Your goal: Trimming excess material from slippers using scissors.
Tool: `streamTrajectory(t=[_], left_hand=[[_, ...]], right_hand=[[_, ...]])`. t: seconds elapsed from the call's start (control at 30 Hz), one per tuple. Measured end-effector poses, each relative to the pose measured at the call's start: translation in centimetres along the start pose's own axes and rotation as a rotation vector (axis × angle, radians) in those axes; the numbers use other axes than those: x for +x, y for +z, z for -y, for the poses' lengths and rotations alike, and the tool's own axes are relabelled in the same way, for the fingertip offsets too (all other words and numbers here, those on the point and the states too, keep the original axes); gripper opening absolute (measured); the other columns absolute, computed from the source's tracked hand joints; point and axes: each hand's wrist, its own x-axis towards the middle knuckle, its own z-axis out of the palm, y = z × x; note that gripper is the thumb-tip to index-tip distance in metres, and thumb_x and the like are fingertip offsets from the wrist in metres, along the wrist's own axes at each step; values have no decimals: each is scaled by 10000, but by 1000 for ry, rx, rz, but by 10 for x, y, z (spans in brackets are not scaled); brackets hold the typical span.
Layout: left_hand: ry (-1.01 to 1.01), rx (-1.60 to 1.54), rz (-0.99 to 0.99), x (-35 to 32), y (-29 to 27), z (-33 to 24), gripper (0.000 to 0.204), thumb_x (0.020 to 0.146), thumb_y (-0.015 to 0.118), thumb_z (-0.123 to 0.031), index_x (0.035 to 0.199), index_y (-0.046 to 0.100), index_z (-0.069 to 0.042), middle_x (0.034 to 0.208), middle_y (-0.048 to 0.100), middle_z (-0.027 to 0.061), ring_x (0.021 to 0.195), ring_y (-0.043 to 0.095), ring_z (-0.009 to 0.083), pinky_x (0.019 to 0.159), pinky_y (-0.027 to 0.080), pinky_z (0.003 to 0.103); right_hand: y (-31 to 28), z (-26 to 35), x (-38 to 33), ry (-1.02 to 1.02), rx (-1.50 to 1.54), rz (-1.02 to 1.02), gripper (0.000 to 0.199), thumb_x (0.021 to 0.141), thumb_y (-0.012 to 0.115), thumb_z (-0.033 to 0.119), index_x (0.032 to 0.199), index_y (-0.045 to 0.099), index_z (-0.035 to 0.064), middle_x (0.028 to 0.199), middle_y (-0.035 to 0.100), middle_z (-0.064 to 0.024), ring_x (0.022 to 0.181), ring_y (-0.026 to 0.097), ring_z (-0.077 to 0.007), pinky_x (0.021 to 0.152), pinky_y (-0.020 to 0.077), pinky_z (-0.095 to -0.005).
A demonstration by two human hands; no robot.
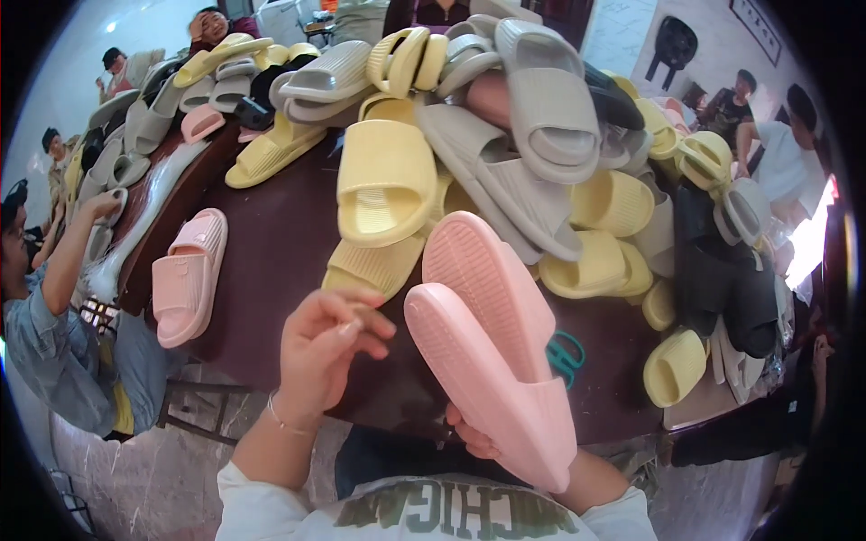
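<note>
Two pink slides (492, 379) are up in the R hand (474, 437) of the person in the white tee, above the near edge of the dark brown table (271, 270). R fingers are curled round the pair low down, mostly hidden behind it; the slides tilt, rounded ends up twd the pile, splayed in a V w/ a gap btwn.

L hand (329, 347) hangs just left of the pair, not touching it, fingers half bent and loose; can't tell if the thumb meets them. Thin bracelet (287, 426) on that wrist.

Teal-handled scissors (568, 365) lie on the tabletop, partly hidden by the pair. More pink footwear (185, 279) sits over on the left; one slide or two overlapping, can't tell. Big heap beyond: yellow slides (388, 162) nearest the middle, gray slides (555, 117) piled up behind & right, black slides (722, 243) at far R.

Far L, a co-worker (45, 352) in a blue denim-type shirt has a hand at a gray slide. Others sit round the room.
</note>
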Motion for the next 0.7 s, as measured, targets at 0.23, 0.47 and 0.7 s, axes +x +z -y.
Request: streamTrajectory(t=[0.23,0.47,0.7], left_hand=[[-293,-260,163,-52,-28,53,75,820,485,38,871,517,-8,909,593,160,651,621,206,536,508,243],[-350,220,32,-81,-3,90,231,889,447,-52,1101,533,-18,1005,605,164,867,620,230,745,517,313],[-282,-186,-167,-77,-22,67,538,938,380,-371,1341,370,-14,1320,455,157,1168,495,282,949,428,388]], right_hand=[[-10,1,6,-567,-528,-594,532,964,379,384,1336,326,7,1227,483,-158,1077,527,-237,912,434,-348],[-22,-10,14,-959,-884,-620,428,955,452,203,1328,341,22,1220,497,-95,1098,504,-189,953,411,-333],[-38,-30,4,-587,-872,-520,393,938,487,118,1305,372,39,1186,502,-80,1053,519,-152,849,457,-288]])
